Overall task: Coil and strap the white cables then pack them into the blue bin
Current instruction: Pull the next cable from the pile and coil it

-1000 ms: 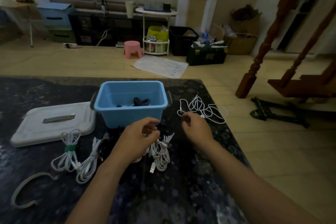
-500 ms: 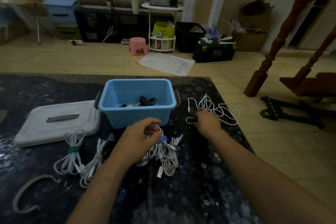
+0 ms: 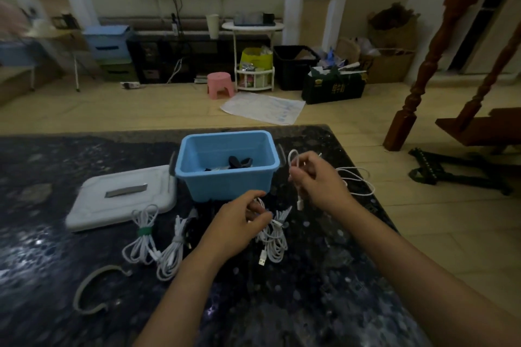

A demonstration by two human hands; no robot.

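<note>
Her right hand (image 3: 318, 180) is raised, fingers curled and pinching; the left hand (image 3: 236, 222) sits lower, just beside it, fingers curled inward.

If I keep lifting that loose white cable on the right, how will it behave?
The loose white cable probably stays floppy: it loops limply from the right hand onto the dark table. Its dangling plug suggests it will swing. It looks light, so it likely drags along easily.

Blue bin (image 3: 225, 177), white cables (image 3: 275, 236) (green strap (image 3: 144, 231)).
</note>
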